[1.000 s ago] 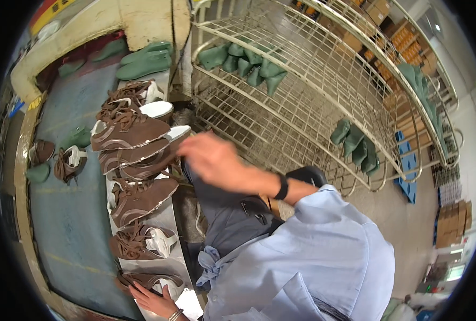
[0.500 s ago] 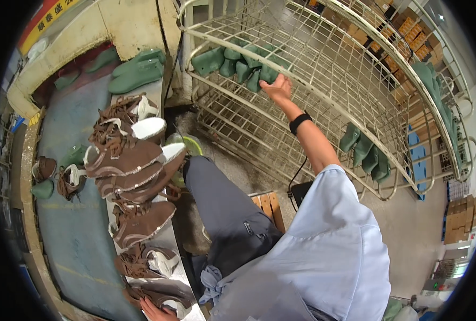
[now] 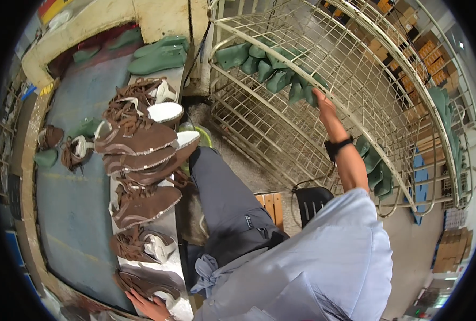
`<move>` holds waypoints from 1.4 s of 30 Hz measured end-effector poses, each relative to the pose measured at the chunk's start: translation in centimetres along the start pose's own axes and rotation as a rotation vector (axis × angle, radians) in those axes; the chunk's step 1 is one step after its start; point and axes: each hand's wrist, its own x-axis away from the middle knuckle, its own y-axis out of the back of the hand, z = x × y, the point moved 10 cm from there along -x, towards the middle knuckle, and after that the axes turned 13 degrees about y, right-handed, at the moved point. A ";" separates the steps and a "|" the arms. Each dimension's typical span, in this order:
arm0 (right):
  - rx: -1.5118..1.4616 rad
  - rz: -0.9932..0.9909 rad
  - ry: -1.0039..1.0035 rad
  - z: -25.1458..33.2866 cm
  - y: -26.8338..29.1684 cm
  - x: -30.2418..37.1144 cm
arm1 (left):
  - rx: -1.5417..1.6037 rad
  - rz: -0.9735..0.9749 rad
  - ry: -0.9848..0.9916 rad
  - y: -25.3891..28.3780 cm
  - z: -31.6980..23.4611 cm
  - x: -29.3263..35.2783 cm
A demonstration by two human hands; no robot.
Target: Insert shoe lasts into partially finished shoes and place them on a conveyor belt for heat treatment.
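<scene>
My right hand [image 3: 326, 105] reaches to the wire rack, at the near end of a row of green shoe lasts [image 3: 279, 80]. Its fingers close on the endmost last [image 3: 310, 95]; the rack's rail partly hides them. My left hand [image 3: 149, 306] lies with fingers stretched out against a brown shoe upper [image 3: 141, 282] at the near end of the metal ledge. Farther along the ledge are more brown uppers with laces [image 3: 146, 206], some overlapping, and a white sole-shaped piece [image 3: 165, 112]. Two green lasts [image 3: 160, 58] lie at its far end.
A blue-grey conveyor belt [image 3: 74, 214] runs on the left, carrying a few shoes and lasts. The wire rack [image 3: 280, 134] fills the upper right, with more green lasts [image 3: 376, 171] nearer me. A wooden slatted seat [image 3: 272, 207] and a black chair [image 3: 308, 202] stand beside my leg.
My right hand has moved right along the rack's rail, and the row of lasts now stretches farther that way. My left hand stays at the near upper. The view has shifted slightly.
</scene>
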 end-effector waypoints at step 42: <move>-0.583 1.690 1.051 27.5 -17.0 72.6 | 0.475 -0.015 0.541 -4.7 7.7 6.1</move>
